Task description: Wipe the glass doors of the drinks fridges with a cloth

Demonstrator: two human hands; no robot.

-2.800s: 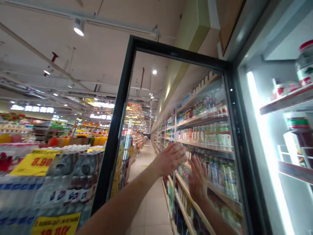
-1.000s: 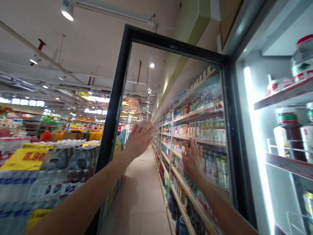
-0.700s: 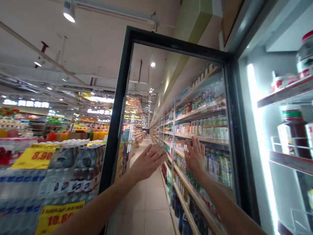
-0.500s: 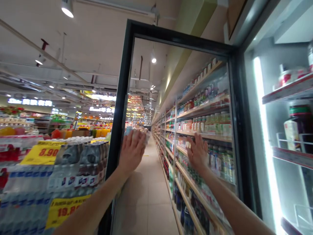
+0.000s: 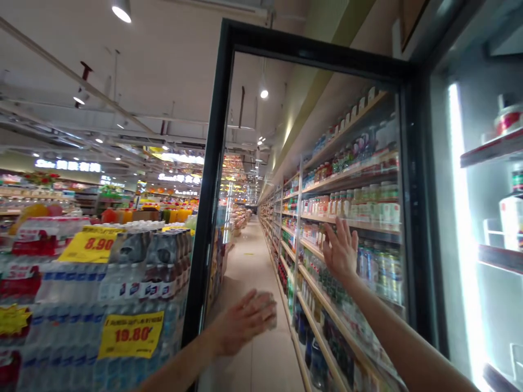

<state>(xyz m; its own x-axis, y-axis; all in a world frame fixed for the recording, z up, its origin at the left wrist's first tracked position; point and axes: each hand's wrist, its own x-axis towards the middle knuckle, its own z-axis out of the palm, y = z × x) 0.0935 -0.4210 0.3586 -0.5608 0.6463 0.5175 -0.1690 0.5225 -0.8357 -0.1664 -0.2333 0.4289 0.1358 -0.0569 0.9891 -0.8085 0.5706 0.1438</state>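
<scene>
The glass door (image 5: 255, 179) of an upright display fridge stands swung out in front of me, its dark frame (image 5: 210, 163) around the pane. My left hand (image 5: 247, 321), blurred by motion, lies against the lower middle of the glass, its fingers over a pale crumpled cloth (image 5: 269, 309) pressed to the pane. Much of that cloth is hidden or smeared. Higher up and to the right, my right hand (image 5: 341, 250) is open, fingers spread and raised at the glass, with nothing in it.
At right is the lit fridge interior, with bottles on its shelf (image 5: 500, 256). Packs of bottled drinks (image 5: 69, 294) are stacked at left under yellow price signs (image 5: 131, 335). Long drink shelves (image 5: 347, 179) and an aisle floor (image 5: 245, 272) show in the glass.
My left hand has moved down and to the right across the glass from near the door's left frame. My right hand stays raised at the pane. The view has shifted slightly left.
</scene>
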